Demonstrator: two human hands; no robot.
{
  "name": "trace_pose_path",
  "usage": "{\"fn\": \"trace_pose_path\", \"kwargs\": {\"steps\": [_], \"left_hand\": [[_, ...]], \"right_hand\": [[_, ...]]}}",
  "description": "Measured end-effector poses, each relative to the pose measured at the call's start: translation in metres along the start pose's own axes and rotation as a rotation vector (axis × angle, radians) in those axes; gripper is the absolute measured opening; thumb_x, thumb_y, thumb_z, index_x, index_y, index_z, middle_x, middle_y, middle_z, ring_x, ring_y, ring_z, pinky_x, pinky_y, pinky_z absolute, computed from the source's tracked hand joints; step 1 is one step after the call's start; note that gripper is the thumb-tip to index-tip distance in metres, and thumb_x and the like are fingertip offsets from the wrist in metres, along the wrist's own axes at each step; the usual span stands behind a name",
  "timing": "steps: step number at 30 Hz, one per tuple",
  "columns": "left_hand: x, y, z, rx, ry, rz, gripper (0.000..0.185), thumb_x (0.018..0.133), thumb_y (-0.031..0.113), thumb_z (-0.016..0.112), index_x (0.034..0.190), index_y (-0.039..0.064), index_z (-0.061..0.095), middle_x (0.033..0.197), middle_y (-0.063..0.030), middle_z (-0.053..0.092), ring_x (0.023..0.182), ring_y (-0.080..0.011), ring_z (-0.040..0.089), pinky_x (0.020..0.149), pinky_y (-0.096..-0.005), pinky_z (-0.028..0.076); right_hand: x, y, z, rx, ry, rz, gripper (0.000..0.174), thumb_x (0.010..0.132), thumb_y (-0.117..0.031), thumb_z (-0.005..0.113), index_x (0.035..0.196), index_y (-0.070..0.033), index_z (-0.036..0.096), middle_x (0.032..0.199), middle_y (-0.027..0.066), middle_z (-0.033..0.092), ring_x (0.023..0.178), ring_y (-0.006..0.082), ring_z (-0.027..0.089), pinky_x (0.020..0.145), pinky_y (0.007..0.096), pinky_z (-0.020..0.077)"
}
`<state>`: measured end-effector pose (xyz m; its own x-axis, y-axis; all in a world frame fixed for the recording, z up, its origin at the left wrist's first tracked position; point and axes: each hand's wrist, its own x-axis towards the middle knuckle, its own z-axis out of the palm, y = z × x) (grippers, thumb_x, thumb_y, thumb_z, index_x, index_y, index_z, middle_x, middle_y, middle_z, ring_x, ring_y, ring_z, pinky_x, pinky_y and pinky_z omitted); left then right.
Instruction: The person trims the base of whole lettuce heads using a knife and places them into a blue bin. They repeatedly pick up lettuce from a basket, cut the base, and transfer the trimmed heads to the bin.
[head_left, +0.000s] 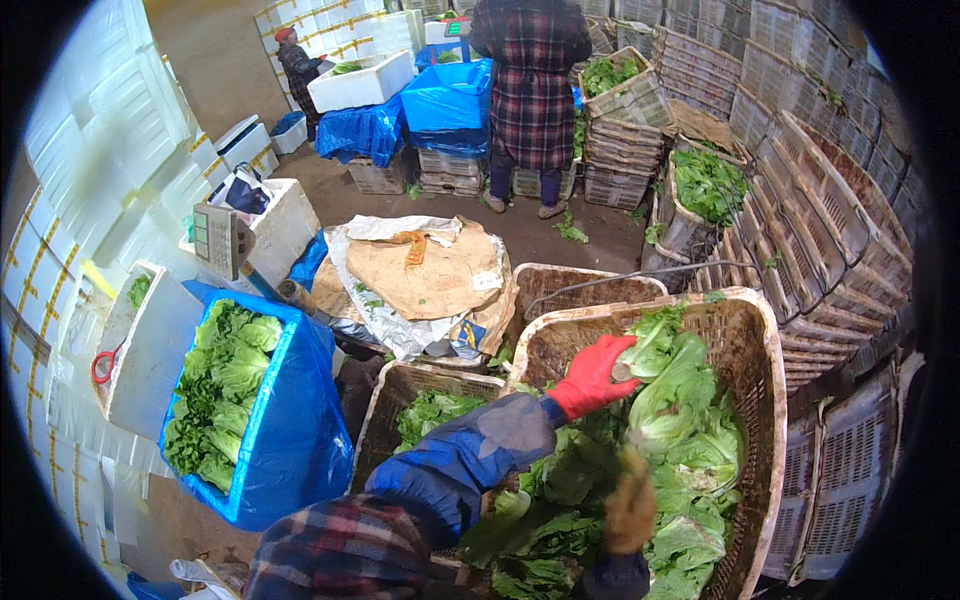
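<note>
My left hand, in a red glove, grips a head of lettuce near its cut stem end, over the far part of a large dirty plastic crate. Many loose lettuces fill that crate. Lower down, my right hand, in a brownish glove, is blurred above the leaves; whether it holds anything cannot be told. At the left, upright lettuces are packed in a box lined with blue plastic.
A smaller crate with greens adjoins the large one. Paper sacks lie beyond. A scale and red-handled scissors are at the left. Stacked crates line the right. Two people stand farther back.
</note>
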<state>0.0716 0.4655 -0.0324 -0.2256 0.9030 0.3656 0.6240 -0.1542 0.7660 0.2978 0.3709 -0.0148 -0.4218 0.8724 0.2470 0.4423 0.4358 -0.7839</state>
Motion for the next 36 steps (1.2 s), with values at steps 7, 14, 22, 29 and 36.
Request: {"fn": "trace_pose_path", "kwargs": {"steps": [7,14,22,29,36], "left_hand": [[-0.028,0.034,-0.113,0.153,0.298,0.175,0.056,0.072,0.033,0.073,0.119,0.01,0.055,0.099,-0.0141,0.056,0.085,-0.0342,0.058,0.072,-0.0423,0.047],[-0.113,0.099,-0.236,0.148,-0.072,0.241,0.068,0.076,0.04,0.071,0.132,0.011,0.047,0.11,-0.0166,0.057,0.096,-0.0366,0.056,0.081,-0.0417,0.046],[-0.291,0.02,-0.277,-0.758,-0.333,-0.668,0.063,0.102,0.05,0.017,0.133,0.007,0.05,0.137,-0.0066,0.048,0.128,-0.0173,0.04,0.113,-0.0322,0.024],[-0.432,0.023,-0.287,-1.101,-0.057,-0.932,0.052,0.103,0.041,0.03,0.123,0.0,0.056,0.114,-0.0058,0.062,0.104,-0.0137,0.057,0.095,-0.0276,0.043],[-0.48,-0.003,-0.293,-0.423,0.059,-0.566,0.04,0.102,0.026,0.039,0.131,-0.001,0.047,0.123,-0.0127,0.057,0.111,-0.0217,0.055,0.096,-0.032,0.043]], "right_hand": [[0.09,0.031,-0.006,0.594,0.301,0.208,0.053,0.1,-0.034,0.038,0.14,0.0,0.036,0.128,0.0159,0.053,0.104,0.0211,0.055,0.088,0.0308,0.0459],[-0.003,-0.058,0.059,0.402,0.107,0.025,0.059,0.092,-0.03,0.046,0.14,0.003,0.035,0.135,0.0195,0.044,0.121,0.029,0.046,0.103,0.0387,0.0349],[-0.157,-0.108,0.171,0.378,-0.461,0.403,0.052,0.095,-0.036,0.053,0.124,0.007,0.05,0.12,0.0231,0.055,0.108,0.0362,0.053,0.089,0.0443,0.0425],[-0.171,-0.135,0.111,-0.238,-0.563,-0.026,0.05,0.084,-0.009,0.062,0.132,-0.02,0.051,0.134,0.0141,0.051,0.107,0.0336,0.06,0.085,0.0404,0.0515],[-0.169,-0.227,0.131,-0.455,-0.785,-0.477,0.065,0.085,-0.004,0.045,0.146,-0.015,0.028,0.133,0.0144,0.051,0.093,0.0259,0.067,0.072,0.0382,0.0548]]}}
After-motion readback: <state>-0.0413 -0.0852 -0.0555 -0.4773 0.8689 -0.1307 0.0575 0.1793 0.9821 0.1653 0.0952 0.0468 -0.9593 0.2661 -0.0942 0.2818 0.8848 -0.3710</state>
